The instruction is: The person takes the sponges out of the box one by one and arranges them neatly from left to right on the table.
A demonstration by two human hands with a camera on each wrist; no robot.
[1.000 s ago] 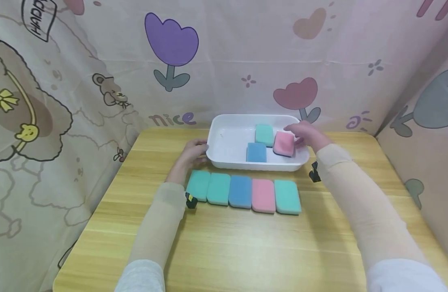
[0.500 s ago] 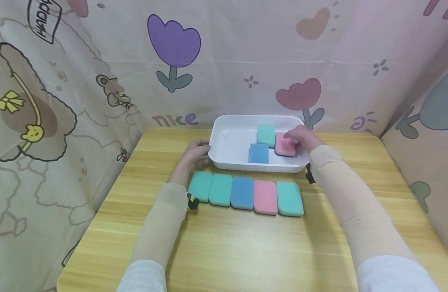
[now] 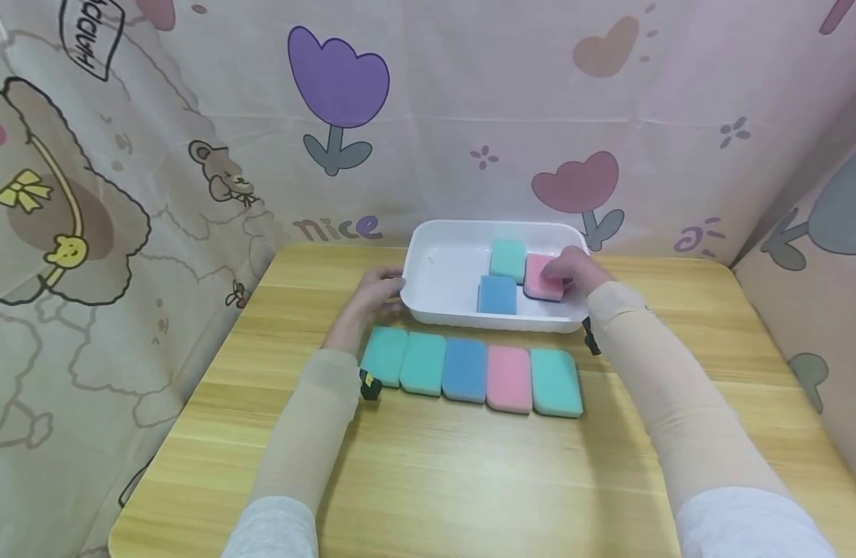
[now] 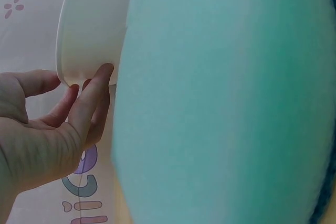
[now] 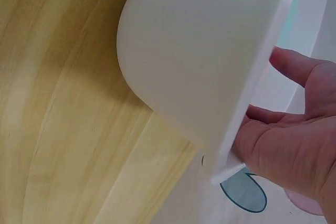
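Patterned cloth point(image 3: 434, 101) is hung behind a wooden desk point(image 3: 428, 480), on which a white tray point(image 3: 441, 271) is set. Toward its right end, a pink sponge point(image 3: 534, 277) is touched by the right hand point(image 3: 579, 268); whether it is pinched or merely pressed cannot be told, fingertips being partly hidden. At the left end, the tray is pinched by the left hand point(image 3: 377, 293). If the sponge is pushed sideways, the neighbouring green sponge point(image 3: 507, 260) and blue sponge point(image 3: 497, 294) could be shoved askew; by an uneven pull, the tray could be dragged into the row of sponges point(image 3: 464, 370) in front. The pink sponge's long axis seems to be aligned front to back, though it is foreshortened and partly covered.
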